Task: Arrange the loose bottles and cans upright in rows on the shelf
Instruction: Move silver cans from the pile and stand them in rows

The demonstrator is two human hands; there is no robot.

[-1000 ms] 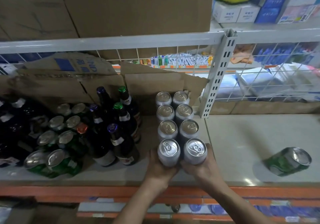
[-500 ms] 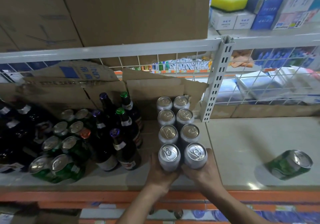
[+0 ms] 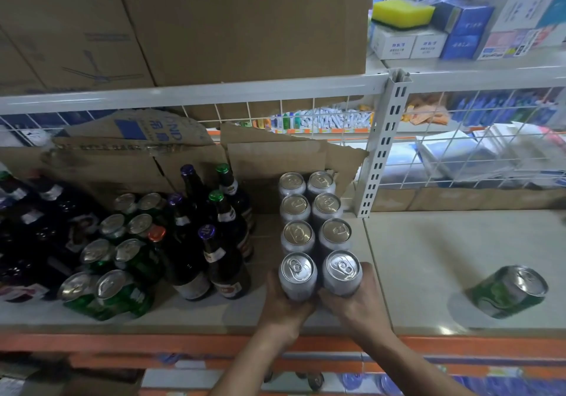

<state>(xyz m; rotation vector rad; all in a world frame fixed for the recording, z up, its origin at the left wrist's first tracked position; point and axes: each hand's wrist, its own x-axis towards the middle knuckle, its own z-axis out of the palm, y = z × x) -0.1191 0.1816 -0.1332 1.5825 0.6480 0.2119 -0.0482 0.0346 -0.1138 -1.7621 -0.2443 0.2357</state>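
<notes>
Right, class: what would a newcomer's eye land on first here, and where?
The silver cans, two upright rows mid-shelf, with the left hand and right hand gripping the front pair. Then a lone green can lying on its side at the right, and dark bottles crowded at the left.

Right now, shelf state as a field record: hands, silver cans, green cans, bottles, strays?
left hand: grips front-left silver can
right hand: grips front-right silver can
silver cans: eight, upright, two columns of four
green can rows: upright, left of the bottles
beer bottles: upright, between green and silver cans
stray green can: alone on right shelf bay, apart from rows; tilt unclear
</notes>
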